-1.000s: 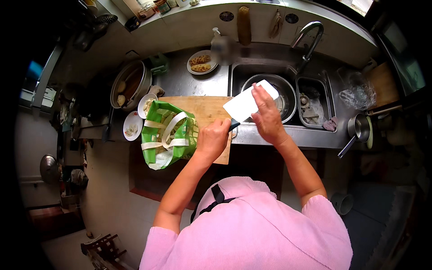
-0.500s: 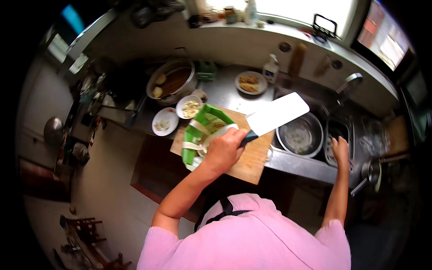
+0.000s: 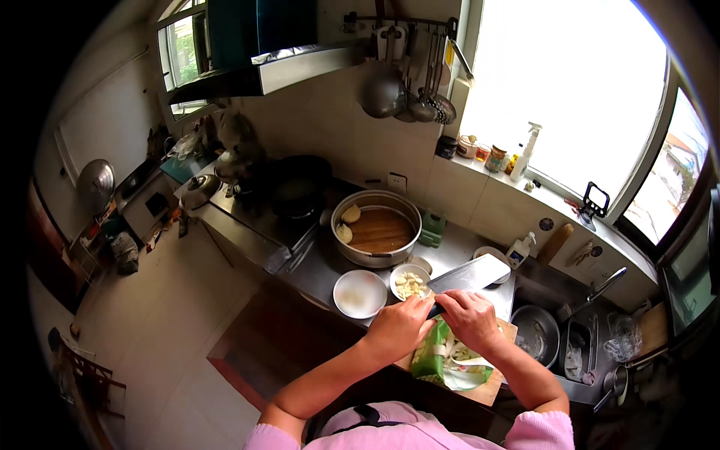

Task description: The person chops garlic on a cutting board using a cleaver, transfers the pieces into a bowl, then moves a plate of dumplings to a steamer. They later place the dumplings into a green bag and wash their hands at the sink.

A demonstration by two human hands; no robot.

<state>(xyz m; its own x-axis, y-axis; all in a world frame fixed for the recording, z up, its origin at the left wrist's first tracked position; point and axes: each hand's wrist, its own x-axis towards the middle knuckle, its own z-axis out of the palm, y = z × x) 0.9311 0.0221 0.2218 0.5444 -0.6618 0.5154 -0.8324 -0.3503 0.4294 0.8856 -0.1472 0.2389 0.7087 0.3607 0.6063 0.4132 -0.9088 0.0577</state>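
Observation:
Both my hands meet at the dark handle [image 3: 435, 309] of a cleaver, its wide metal blade [image 3: 474, 274] pointing away to the right. My left hand [image 3: 397, 328] is closed round the handle's near end. Beside it, my right hand [image 3: 469, 318] is closed over the handle close to the blade. Just below the hands lies an opened green-and-white bag [image 3: 430, 358] on a wooden cutting board [image 3: 495, 386]; pale scraps show in it. Ahead of my left hand is a small white bowl [image 3: 396, 276] of pale cut pieces [image 3: 409, 286], with a white plate [image 3: 360, 295] at its left.
A large metal pot [image 3: 377, 259] with pale round pieces [image 3: 348, 222] inside stands behind the plate. On the right are a metal basin [image 3: 553, 337] in the sink and a faucet [image 3: 606, 283]. A plate [image 3: 501, 277] is partly hidden behind the blade.
My right hand has left the sink and come to the cleaver handle beside my left hand. The view has swung left and up, now showing the stove and hanging utensils.

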